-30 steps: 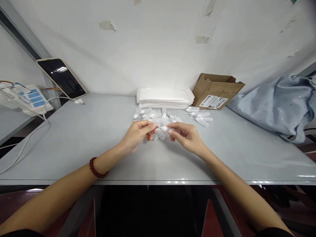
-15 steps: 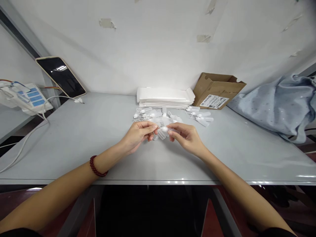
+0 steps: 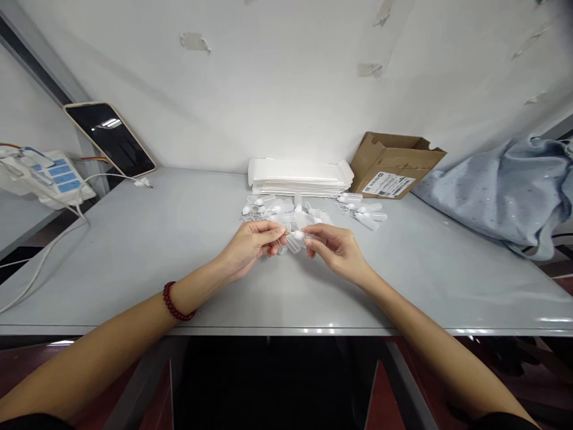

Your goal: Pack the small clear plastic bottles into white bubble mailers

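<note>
The right hand [image 3: 339,251] clamps a small bottle [image 3: 301,236] above the middle of the table [image 3: 286,298], its long axis running left to right and its white cap [image 3: 297,235] pointing left, where the left hand [image 3: 246,249] pinches a thin piece [image 3: 287,232]. Both hands keep nearly the same pose as half a second ago. At far right, a cardboard box [image 3: 394,162] stands open-topped, its contents hidden.

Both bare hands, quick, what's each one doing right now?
Left hand: closed, pinching something thin, too small to name.
Right hand: closed, holding a small, white-ended, translucent plastic tube.
</note>
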Available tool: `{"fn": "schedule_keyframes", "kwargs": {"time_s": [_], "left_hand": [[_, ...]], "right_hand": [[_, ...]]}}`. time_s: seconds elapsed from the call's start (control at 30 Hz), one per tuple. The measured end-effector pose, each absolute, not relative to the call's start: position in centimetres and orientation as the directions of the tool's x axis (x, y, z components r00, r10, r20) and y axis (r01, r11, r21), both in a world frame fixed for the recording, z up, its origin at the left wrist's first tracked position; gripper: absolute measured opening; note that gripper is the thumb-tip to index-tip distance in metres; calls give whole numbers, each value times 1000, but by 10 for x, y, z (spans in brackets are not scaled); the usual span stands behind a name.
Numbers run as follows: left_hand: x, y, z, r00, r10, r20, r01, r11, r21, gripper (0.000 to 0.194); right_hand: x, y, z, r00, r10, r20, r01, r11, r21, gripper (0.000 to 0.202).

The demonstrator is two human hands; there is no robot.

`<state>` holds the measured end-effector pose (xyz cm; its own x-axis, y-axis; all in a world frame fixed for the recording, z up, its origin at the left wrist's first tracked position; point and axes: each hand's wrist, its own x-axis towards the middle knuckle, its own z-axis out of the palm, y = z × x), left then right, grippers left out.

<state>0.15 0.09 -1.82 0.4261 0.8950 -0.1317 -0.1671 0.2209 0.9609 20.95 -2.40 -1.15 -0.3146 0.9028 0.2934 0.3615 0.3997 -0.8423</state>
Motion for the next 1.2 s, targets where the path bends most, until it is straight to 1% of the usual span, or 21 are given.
{"fn": "schedule_keyframes", "kwargs": {"time_s": [0.23, 0.37, 0.63, 1.2], "left_hand": [[2, 2, -18, 437, 891, -128, -196, 233, 952, 17], [3, 0, -12, 434, 893, -119, -223, 234, 946, 14], [3, 0, -9, 443, 892, -88, -269, 226, 936, 15], [3, -1, -10, 441, 894, -86, -250, 214, 944, 14]], "right_hand": [[209, -24, -10, -307, 904, 297, 354, 398, -846, 21], [208, -25, -7, -295, 907, 302, 324, 392, -861, 22], [208, -26, -4, -291, 905, 310, 280, 390, -877, 23], [208, -25, -8, -295, 902, 316, 280, 398, -874, 19]]}}
